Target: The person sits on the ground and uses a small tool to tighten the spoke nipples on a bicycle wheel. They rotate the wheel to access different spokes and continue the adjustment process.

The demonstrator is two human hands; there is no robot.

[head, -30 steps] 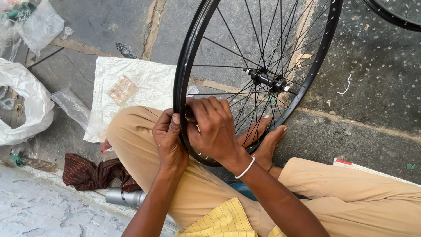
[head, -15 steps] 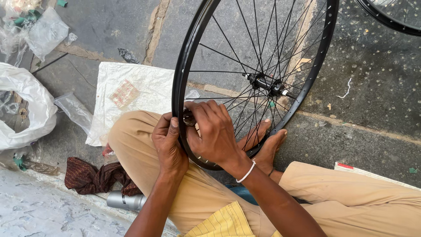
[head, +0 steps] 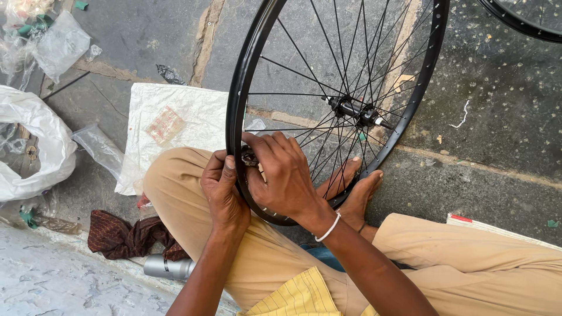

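- In the middle of the frame I see the large black bicycle wheel rim with thin metal spokes (head: 249,88). It stands upright on the grey stone floor (head: 503,117), and its lower arc rests against the beige trouser leg (head: 175,187) of the seated person.
- The left hand (head: 222,190) wraps the outside of the rim with its fingers curled closed on it. If this grip loosens, I think the wheel can tip toward the upper right of the frame, because nothing else holds it.
- The right hand (head: 284,175) lies on the inside of the rim, fingers pressed together over a small dark metal part (head: 249,155) at the rim. I cannot tell exactly how the fingertips pinch it. If it slips out, it may fall between the spokes and be hard to find on the floor.
- The bare feet (head: 354,187) sit directly under the rim at the lower centre, touching it, so a sliding wheel could press on the toes.
- The fingers are very near the crossing spokes; a sudden turn of the wheel could trap them.
- The silver metal cylinder (head: 167,266) at the lower left lies near the knee, beside a dark brown cloth (head: 123,237), and a leg movement could make it roll away.
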